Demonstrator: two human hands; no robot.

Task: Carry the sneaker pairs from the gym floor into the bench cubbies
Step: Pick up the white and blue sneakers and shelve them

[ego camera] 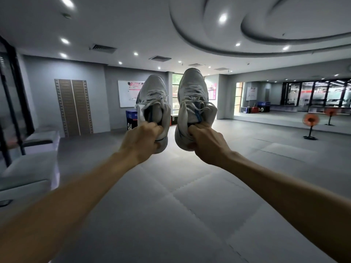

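I hold a pair of white sneakers with white laces and blue trim out in front of me at arm's length, toes pointing up and away. My left hand (141, 139) grips the heel collar of the left sneaker (154, 95). The heel collar of the right sneaker (193, 92) is gripped by my right hand (206, 143). Both shoes hang in the air above the grey mat floor (171, 205), side by side and a little apart. No cubbies are visible.
White padded benches (28, 168) line the left wall beside a dark rack. Plyo boxes (131, 120) stand at the far wall under a whiteboard. An orange fan (311, 122) stands at the right before a wall mirror. A phone-like object lies at the left edge.
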